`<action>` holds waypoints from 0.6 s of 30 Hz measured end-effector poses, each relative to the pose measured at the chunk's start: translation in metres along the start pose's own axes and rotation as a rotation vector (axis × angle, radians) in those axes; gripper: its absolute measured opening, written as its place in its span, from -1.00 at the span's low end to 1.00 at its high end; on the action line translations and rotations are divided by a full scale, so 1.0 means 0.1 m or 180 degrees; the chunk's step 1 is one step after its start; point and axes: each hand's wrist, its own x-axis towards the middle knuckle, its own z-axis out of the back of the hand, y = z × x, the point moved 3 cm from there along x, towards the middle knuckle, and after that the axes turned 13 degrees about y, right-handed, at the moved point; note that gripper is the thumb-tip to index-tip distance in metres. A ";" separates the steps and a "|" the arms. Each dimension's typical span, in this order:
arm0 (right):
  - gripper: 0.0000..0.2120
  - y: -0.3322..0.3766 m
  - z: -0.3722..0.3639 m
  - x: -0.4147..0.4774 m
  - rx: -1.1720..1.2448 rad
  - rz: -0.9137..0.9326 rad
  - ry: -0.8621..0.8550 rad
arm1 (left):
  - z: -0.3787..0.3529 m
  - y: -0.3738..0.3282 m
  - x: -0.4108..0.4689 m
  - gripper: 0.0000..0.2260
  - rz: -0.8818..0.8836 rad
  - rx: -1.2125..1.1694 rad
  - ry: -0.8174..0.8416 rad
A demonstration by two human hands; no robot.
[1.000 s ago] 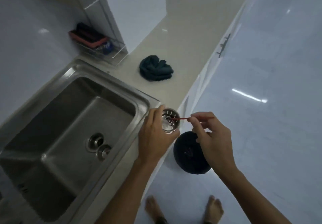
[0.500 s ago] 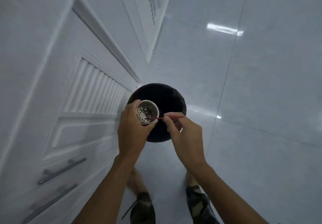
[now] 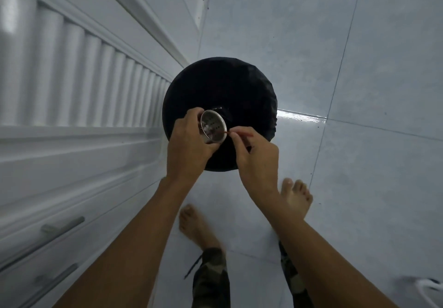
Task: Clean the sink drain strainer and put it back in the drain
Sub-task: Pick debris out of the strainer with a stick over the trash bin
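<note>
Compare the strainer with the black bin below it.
The strainer is small, shiny metal; the black bin is far larger and dull black. The strainer is held tilted in the left hand, the right hand pinching a red stick into it; the bin stands on the floor, mouth up. Both are round and open-topped.

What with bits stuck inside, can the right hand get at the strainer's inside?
Probably yes: the left hand holds the strainer over the bin, mouth open toward the right hand, whose thin stick reaches over its rim; nothing lies between.
</note>
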 end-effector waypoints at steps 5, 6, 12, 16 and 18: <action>-0.84 0.00 -0.04 0.06 0.0109 0.0090 -0.0063 | -0.01 -0.02 0.10 -0.30 -0.0052 -0.0018 0.0137; -0.84 0.01 -0.07 0.06 0.0063 0.0066 -0.0021 | 0.00 -0.04 0.10 -0.30 -0.0064 -0.0019 0.0144; -0.82 0.01 -0.02 0.06 0.0117 -0.0028 -0.0230 | 0.04 -0.08 0.14 -0.30 -0.0092 0.0054 0.0115; -0.82 0.00 -0.05 0.04 0.0033 -0.0153 -0.0224 | 0.02 -0.10 0.15 -0.29 -0.0154 0.0111 0.0125; -0.84 -0.06 0.03 0.04 0.0227 -0.0208 -0.0459 | 0.01 -0.08 0.16 -0.24 -0.0148 0.0044 0.0151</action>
